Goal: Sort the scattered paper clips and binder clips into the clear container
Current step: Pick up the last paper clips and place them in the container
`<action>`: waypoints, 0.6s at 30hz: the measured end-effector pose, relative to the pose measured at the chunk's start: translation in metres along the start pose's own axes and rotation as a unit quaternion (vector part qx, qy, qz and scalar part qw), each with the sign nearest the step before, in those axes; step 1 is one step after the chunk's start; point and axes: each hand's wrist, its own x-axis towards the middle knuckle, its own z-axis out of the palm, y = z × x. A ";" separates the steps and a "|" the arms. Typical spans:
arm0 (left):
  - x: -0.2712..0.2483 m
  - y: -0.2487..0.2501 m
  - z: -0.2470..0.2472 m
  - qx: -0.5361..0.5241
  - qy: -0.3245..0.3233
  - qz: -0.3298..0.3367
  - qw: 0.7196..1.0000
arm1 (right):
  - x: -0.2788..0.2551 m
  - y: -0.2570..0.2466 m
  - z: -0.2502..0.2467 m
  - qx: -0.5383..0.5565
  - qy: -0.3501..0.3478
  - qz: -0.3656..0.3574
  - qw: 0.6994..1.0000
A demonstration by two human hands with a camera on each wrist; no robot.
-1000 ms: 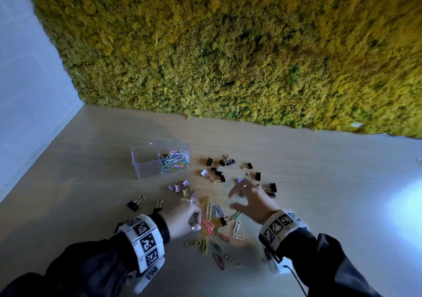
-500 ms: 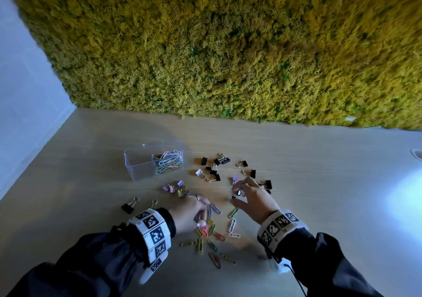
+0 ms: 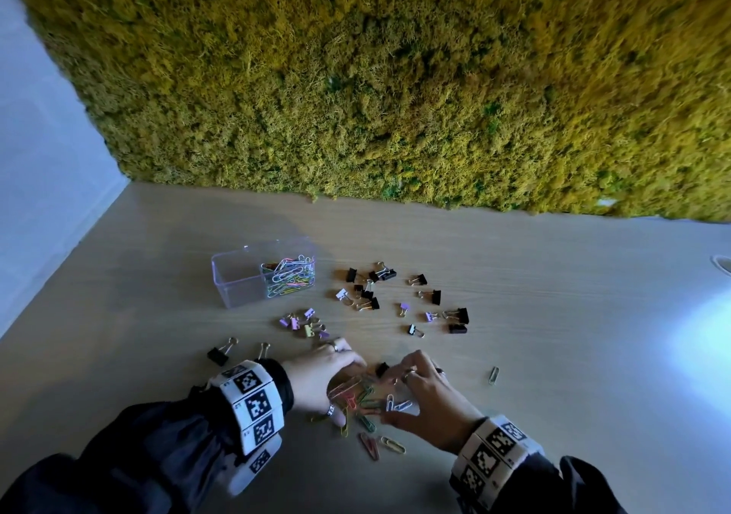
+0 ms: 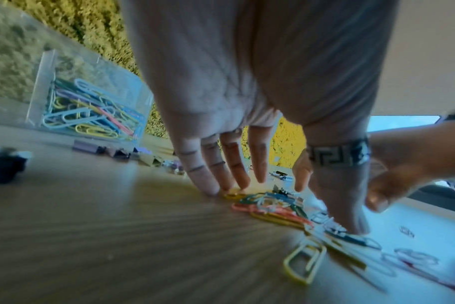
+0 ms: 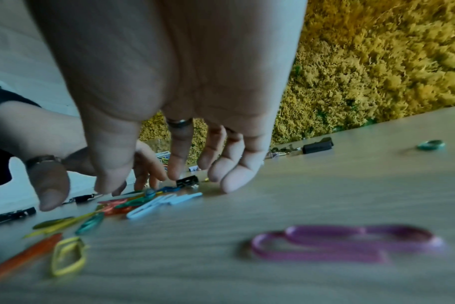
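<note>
Heap of coloured paper clips [image 3: 358, 397] on the wooden table [image 3: 553, 355], hemmed between left hand [image 3: 322, 379] and right hand [image 3: 429, 399], both spread with straight fingers, tips on the wood, grasping nothing. Beyond, scattered black binder clips [image 3: 459, 315] and a cluster of purple binder clips [image 3: 302, 321]. Farther left, clear container [image 3: 237, 288], one compartment holding paper clips, before the moss wall [image 3: 395, 78].

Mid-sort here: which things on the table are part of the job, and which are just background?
Job:
clear container
paper clips
black binder clips
pastel binder clips
left hand
right hand

Background:
moss wall
white wall
wrist marker bands
</note>
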 end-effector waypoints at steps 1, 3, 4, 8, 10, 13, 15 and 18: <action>-0.001 0.001 0.000 0.004 -0.001 -0.002 1.000 | 0.001 0.002 0.000 -0.007 -0.003 0.000 1.000; 0.000 0.002 0.000 0.018 -0.004 -0.002 1.000 | 0.007 0.003 -0.001 -0.031 -0.017 -0.006 0.999; 0.000 0.004 0.001 0.025 -0.005 -0.001 1.000 | 0.011 0.003 -0.002 -0.047 -0.015 -0.008 0.999; -0.007 0.003 0.005 0.018 0.009 -0.005 1.000 | 0.011 0.000 -0.020 -0.032 0.019 0.025 0.999; -0.014 -0.002 0.005 0.011 0.025 -0.023 0.999 | 0.001 -0.003 -0.026 -0.010 -0.007 0.043 0.999; -0.021 -0.005 0.010 0.023 0.034 -0.067 0.997 | -0.011 -0.016 -0.020 -0.032 -0.085 0.069 0.993; -0.020 0.001 0.016 0.035 0.042 -0.085 0.995 | -0.009 -0.024 -0.010 -0.051 -0.095 0.059 0.992; -0.012 0.011 0.026 0.042 0.069 -0.087 0.993 | 0.003 -0.034 0.003 -0.039 -0.073 0.046 0.996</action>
